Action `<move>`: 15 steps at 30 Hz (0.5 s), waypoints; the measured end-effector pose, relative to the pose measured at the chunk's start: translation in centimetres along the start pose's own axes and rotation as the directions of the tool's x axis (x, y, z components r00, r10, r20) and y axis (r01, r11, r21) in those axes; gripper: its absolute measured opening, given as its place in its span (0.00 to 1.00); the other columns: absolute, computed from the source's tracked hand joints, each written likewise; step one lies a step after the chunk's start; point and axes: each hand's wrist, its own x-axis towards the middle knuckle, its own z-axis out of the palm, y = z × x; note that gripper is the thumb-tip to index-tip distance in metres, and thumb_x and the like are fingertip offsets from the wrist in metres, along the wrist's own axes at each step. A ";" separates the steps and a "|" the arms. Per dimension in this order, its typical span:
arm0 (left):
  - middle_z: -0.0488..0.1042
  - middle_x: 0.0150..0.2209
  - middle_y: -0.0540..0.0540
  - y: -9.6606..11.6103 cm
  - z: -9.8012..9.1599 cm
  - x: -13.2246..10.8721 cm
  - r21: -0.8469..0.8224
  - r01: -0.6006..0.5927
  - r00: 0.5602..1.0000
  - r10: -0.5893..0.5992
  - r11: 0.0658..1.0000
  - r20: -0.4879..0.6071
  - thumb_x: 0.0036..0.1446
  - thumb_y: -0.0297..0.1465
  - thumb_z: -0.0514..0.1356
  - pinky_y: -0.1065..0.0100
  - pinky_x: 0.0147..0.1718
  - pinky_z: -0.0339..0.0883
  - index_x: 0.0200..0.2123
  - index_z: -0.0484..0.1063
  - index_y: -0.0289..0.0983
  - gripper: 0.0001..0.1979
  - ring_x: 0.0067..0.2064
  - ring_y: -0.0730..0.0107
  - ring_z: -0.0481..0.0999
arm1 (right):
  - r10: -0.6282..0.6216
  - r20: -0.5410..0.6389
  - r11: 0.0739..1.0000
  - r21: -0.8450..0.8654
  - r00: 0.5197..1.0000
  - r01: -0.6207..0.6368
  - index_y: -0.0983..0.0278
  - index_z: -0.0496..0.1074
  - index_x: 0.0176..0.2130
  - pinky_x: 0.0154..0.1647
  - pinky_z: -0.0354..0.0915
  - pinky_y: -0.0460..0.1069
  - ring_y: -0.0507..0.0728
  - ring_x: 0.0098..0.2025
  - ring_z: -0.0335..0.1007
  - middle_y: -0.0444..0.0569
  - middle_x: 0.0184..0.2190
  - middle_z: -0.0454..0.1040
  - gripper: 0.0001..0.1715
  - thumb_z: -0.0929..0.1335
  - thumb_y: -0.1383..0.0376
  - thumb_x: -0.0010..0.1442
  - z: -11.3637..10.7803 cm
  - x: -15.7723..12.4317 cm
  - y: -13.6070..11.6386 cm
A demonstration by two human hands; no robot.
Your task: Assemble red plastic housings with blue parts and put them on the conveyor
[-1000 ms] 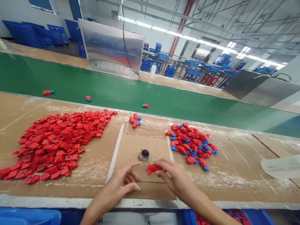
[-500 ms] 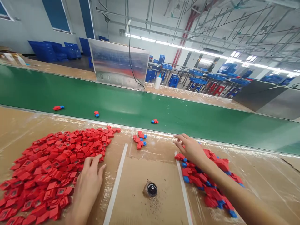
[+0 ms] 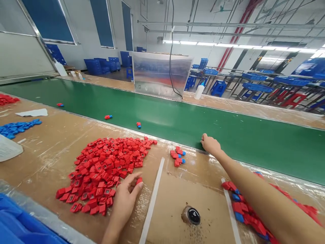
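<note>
My left hand [image 3: 126,193] is at the right edge of a heap of small red plastic blocks [image 3: 106,162], with one red block [image 3: 139,180] pinched between thumb and fingers. My right hand [image 3: 211,145] reaches onto the near edge of the green conveyor belt [image 3: 162,113]; its fingers are closed and hide whatever they hold. Between the hands, several red-and-blue pieces [image 3: 178,156] lie together on the table. Beneath my right forearm is a pile of red-and-blue pieces [image 3: 245,210]. A small pot of dark liquid [image 3: 192,216] stands on cardboard between two white tape strips.
Red-and-blue pieces ride on the belt, one being a piece [image 3: 138,124] near the middle. At left are a blue parts heap [image 3: 19,128], a paper sheet [image 3: 31,113] and a blue bin [image 3: 25,223]. A metal panel [image 3: 162,76] and a white bottle [image 3: 199,91] stand beyond the belt.
The view has swung left. My left hand has picked up a red block from the heap. My right hand has moved forward onto the belt, where a red-and-blue piece lay, and closed.
</note>
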 end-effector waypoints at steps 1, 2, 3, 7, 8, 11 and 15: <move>0.78 0.37 0.45 -0.1 0.2 -0.2 -0.075 0.021 1.000 -0.020 0.997 0.019 0.52 0.38 0.63 0.66 0.40 0.68 0.43 0.75 0.37 0.17 0.38 0.62 0.76 | -0.012 -0.011 1.000 0.011 1.000 0.012 0.68 0.63 0.52 0.42 0.62 0.55 0.67 0.45 0.72 0.64 0.43 0.74 0.17 0.61 0.66 0.64 -0.4 -0.8 0.5; 0.78 0.37 0.45 -0.1 0.4 -0.5 -0.135 0.038 0.999 -0.034 0.990 0.036 0.51 0.38 0.64 0.66 0.41 0.68 0.41 0.76 0.36 0.16 0.38 0.63 0.76 | -0.028 -0.022 0.999 0.026 0.999 0.029 0.69 0.62 0.54 0.42 0.62 0.55 0.66 0.45 0.72 0.65 0.42 0.74 0.18 0.60 0.68 0.64 -0.8 -1.8 1.0; 0.78 0.36 0.45 -0.1 0.6 -0.7 -0.185 0.047 0.998 -0.038 0.982 0.053 0.50 0.38 0.65 0.66 0.41 0.68 0.39 0.76 0.36 0.14 0.39 0.63 0.76 | -0.050 -0.031 0.998 0.046 0.998 0.052 0.70 0.61 0.55 0.42 0.62 0.55 0.66 0.44 0.73 0.65 0.42 0.75 0.20 0.60 0.68 0.64 -1.2 -2.9 1.3; 0.76 0.34 0.47 0.3 1.8 -1.7 -0.366 0.052 0.990 0.001 0.929 0.142 0.50 0.36 0.65 0.66 0.40 0.71 0.34 0.72 0.37 0.11 0.37 0.66 0.77 | -0.220 -0.023 0.963 0.157 0.975 0.220 0.66 0.64 0.53 0.43 0.64 0.51 0.61 0.44 0.73 0.57 0.43 0.77 0.18 0.61 0.66 0.64 -2.8 -9.0 2.0; 0.76 0.35 0.47 0.4 2.1 -2.0 -0.396 0.066 0.983 0.008 0.916 0.181 0.51 0.37 0.65 0.65 0.38 0.71 0.36 0.72 0.37 0.11 0.36 0.66 0.77 | -0.268 -0.016 0.947 0.181 0.963 0.267 0.64 0.67 0.50 0.43 0.64 0.50 0.59 0.44 0.73 0.54 0.43 0.77 0.15 0.62 0.66 0.64 -3.1 -10.9 2.0; 0.78 0.35 0.46 0.5 2.7 -2.9 -0.368 0.091 0.963 0.012 0.926 0.269 0.53 0.37 0.64 0.66 0.37 0.71 0.42 0.73 0.37 0.15 0.35 0.66 0.77 | -0.427 -0.014 0.861 0.300 0.904 0.411 0.62 0.70 0.46 0.42 0.66 0.49 0.57 0.43 0.73 0.49 0.42 0.77 0.12 0.62 0.64 0.64 -4.0 -16.9 2.0; 0.80 0.38 0.44 0.3 3.1 -3.7 -0.275 0.035 0.967 0.037 0.961 0.254 0.52 0.37 0.65 0.66 0.45 0.68 0.42 0.77 0.36 0.15 0.42 0.63 0.77 | -0.557 -0.035 0.710 0.499 0.830 0.498 0.62 0.71 0.47 0.40 0.68 0.51 0.56 0.42 0.72 0.50 0.42 0.75 0.12 0.63 0.64 0.64 -4.8 -23.6 1.8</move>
